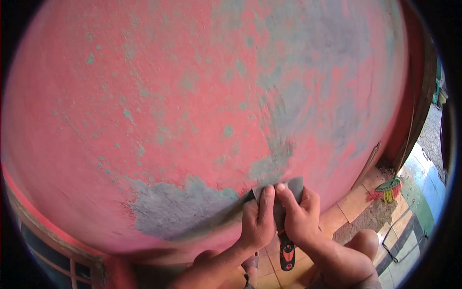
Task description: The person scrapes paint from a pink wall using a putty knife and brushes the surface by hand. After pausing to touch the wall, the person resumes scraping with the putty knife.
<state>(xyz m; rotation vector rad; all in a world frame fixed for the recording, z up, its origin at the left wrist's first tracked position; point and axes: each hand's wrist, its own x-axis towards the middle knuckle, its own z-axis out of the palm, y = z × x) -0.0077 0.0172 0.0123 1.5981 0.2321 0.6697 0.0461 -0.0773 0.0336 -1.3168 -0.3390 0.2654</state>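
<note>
A paint scraper (287, 254) with a black and orange handle is gripped between both hands, its wide metal blade up against the wall (192, 120). My left hand (257, 219) is closed on the blade's left side, thumb pressed flat along the metal. On the other side, my right hand (302, 216) is closed round the blade's right edge, its thumb also pointing up towards the wall. The handle hangs down between my wrists. Pinkish-red paint covers much of the wall, with grey and green patches showing through around the blade and at lower left.
A broom head (389, 187) with green, red and yellow bristles lies on the tiled floor (337, 219) at right. A dark cable (392, 236) runs over the tiles. A barred window frame (60, 262) stands at lower left. My bent knees are below the wall.
</note>
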